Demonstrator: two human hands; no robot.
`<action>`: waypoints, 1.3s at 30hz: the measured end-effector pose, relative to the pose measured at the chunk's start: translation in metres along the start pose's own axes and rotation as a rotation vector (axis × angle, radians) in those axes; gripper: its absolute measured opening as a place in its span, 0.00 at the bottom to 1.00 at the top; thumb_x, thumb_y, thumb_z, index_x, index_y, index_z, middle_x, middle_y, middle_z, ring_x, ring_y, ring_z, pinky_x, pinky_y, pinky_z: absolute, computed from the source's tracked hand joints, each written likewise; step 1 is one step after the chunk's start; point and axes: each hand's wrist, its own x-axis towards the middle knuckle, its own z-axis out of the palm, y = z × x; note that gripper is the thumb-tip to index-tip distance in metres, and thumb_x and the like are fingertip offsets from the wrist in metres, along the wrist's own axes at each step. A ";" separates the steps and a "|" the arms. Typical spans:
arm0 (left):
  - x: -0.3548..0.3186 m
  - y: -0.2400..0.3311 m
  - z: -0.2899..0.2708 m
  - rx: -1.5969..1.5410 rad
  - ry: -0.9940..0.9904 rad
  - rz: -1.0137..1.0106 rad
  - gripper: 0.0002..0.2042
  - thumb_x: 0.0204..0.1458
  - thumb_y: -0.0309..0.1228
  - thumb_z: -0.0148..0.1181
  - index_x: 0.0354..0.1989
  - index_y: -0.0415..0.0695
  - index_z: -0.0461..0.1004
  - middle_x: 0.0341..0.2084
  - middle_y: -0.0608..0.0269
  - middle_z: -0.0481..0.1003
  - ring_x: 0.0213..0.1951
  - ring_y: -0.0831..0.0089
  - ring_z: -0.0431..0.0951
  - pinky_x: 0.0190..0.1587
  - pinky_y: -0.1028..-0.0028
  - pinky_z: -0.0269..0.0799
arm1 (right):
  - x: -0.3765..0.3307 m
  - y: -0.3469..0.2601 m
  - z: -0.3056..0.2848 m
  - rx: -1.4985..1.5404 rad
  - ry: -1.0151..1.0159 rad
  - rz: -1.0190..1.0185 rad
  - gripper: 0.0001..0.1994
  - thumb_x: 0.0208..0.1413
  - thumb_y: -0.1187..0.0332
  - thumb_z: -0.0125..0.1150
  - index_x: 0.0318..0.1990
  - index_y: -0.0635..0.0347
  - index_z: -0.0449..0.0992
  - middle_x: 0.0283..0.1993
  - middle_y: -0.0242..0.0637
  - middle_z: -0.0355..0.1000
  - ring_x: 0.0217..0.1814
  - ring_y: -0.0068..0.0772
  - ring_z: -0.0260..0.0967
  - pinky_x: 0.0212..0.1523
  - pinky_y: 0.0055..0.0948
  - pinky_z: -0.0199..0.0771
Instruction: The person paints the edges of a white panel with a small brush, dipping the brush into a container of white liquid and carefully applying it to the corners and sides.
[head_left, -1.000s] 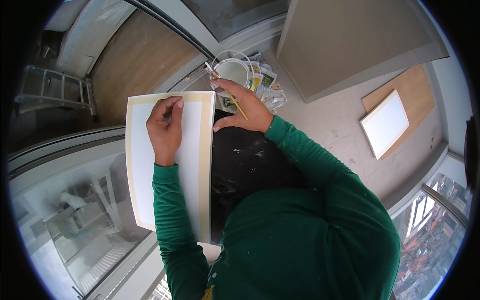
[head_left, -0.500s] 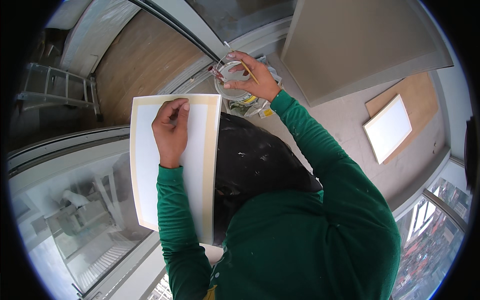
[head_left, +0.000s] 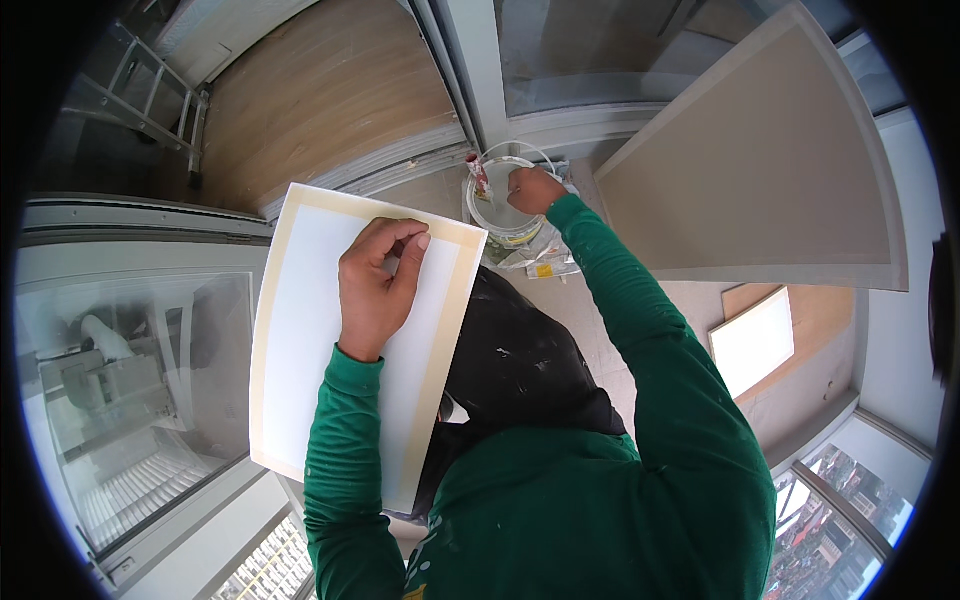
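Note:
A white panel (head_left: 330, 330) bordered with beige masking tape rests tilted against my left thigh. My left hand (head_left: 385, 280) lies on its upper part, fingers curled and thumb pressed to the fingertips near the taped edge; whatever they pinch is too small to make out. My right hand (head_left: 533, 190) is closed over the mouth of a white paint bucket (head_left: 470, 205). The thin wooden-handled brush seen in it a moment earlier is hidden now. A paint-smeared red handle (head_left: 477, 172) leans inside the bucket's left rim.
Paint-stained plastic sheeting (head_left: 550, 255) lies under the bucket. A large grey-beige panel (head_left: 760, 170) stands at the right. Behind it, another white panel (head_left: 755, 340) lies on brown board (head_left: 820, 320). A glass door (head_left: 150, 370) is at left, with a stepladder (head_left: 150, 110) beyond the threshold.
My right hand has turned over and lowered to the bucket, taking the thin brush out of sight. My left hand stays on the panel. The whole view has shifted.

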 end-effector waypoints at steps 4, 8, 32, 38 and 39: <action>-0.003 -0.001 -0.006 0.001 0.011 -0.016 0.05 0.61 0.22 0.67 0.43 0.35 0.82 0.35 0.55 0.82 0.32 0.66 0.81 0.40 0.71 0.78 | 0.043 0.007 0.018 -0.269 -0.213 0.075 0.17 0.49 0.65 0.64 0.43 0.65 0.85 0.47 0.56 0.83 0.51 0.59 0.82 0.57 0.49 0.81; -0.008 -0.007 -0.016 0.034 0.048 -0.040 0.04 0.60 0.21 0.67 0.42 0.36 0.82 0.34 0.55 0.81 0.32 0.63 0.81 0.39 0.69 0.78 | 0.064 -0.009 0.017 -0.295 -0.423 0.176 0.18 0.51 0.66 0.64 0.46 0.69 0.85 0.47 0.54 0.83 0.48 0.53 0.84 0.52 0.45 0.84; -0.024 -0.011 -0.031 0.142 0.085 -0.014 0.05 0.58 0.21 0.67 0.42 0.36 0.82 0.33 0.55 0.81 0.34 0.62 0.82 0.39 0.68 0.77 | 0.075 0.066 0.086 -0.545 -0.408 0.043 0.17 0.48 0.67 0.68 0.43 0.68 0.87 0.48 0.56 0.83 0.53 0.58 0.82 0.59 0.48 0.79; -0.030 -0.017 -0.034 0.138 0.112 -0.037 0.05 0.58 0.21 0.67 0.41 0.37 0.83 0.33 0.54 0.81 0.34 0.60 0.83 0.39 0.67 0.77 | 0.047 0.036 0.047 -0.447 -0.212 0.081 0.13 0.49 0.63 0.72 0.39 0.61 0.88 0.44 0.50 0.85 0.49 0.52 0.84 0.53 0.47 0.83; -0.033 -0.018 -0.035 0.120 0.132 -0.055 0.04 0.58 0.22 0.67 0.40 0.37 0.83 0.32 0.54 0.81 0.34 0.58 0.82 0.40 0.65 0.78 | 0.036 0.023 0.035 -0.336 -0.140 0.088 0.12 0.50 0.63 0.73 0.39 0.60 0.88 0.42 0.50 0.85 0.47 0.51 0.85 0.51 0.46 0.83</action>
